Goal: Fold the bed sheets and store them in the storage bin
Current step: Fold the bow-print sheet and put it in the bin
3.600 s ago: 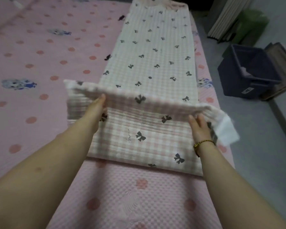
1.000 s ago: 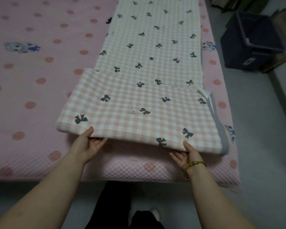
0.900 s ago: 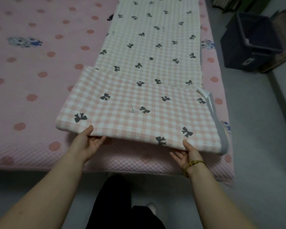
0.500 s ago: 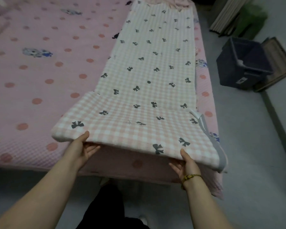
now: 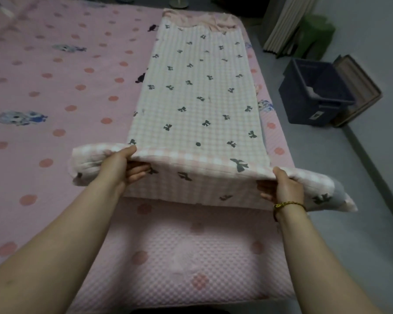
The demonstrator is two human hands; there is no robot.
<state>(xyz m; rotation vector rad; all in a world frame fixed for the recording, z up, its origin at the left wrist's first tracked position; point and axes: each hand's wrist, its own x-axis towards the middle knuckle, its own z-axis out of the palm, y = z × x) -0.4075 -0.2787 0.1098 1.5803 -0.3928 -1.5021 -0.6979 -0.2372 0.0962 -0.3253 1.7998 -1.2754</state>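
1. Across most of the view, a big pink bed with darker pink dots and a few small blue pictures.
2. On the right part of the bed, a long bed sheet in pale pink and white squares with little dark bows, lying flat all the way to the far end. Near end folded thick and held up off the bed, drooping a bit past both hands.
3. Beside the bed on the right, a grey floor.
4. On that floor, well apart from the bed sheet, a dark blue storage bin with its top open and something white inside.
5. Just beside the bin, a flat brown thing. Farther back, a green thing and some pale boards.
6. At the left of the folded end, the left hand, curled round the fold, thumb on top and fingers tucked under.
7. At the right of the folded end, the right hand, gripping the fold the same way, thumb on top and fingers under.
8. On the right wrist, a thin gold and dark bracelet.
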